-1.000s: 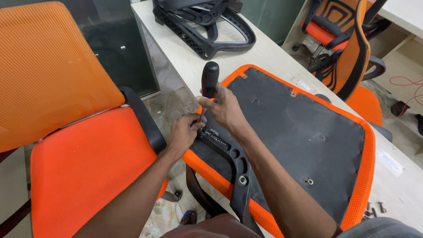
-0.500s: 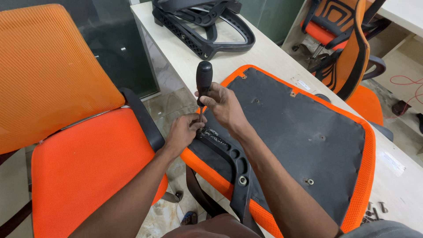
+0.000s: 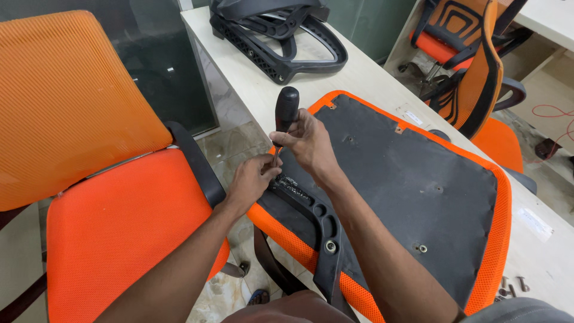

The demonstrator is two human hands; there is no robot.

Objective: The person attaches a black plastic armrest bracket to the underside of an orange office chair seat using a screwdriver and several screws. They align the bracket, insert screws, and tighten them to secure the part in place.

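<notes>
On the left side of the frame stands an orange chair (image 3: pixel 119 221). Near the middle, the left hand (image 3: pixel 254 179) rests with fingers curled on the black armrest bracket (image 3: pixel 311 218), pinching near the screw spot. Just right of it, the right hand (image 3: pixel 305 140) is wrapped tight around a black screwdriver (image 3: pixel 284 113), held upright with its tip down at the bracket. It looks like a screw is being turned; the tip needs to sit straight. The upturned seat (image 3: pixel 418 179), black underneath with an orange edge, lies on the table (image 3: pixel 251 66).
</notes>
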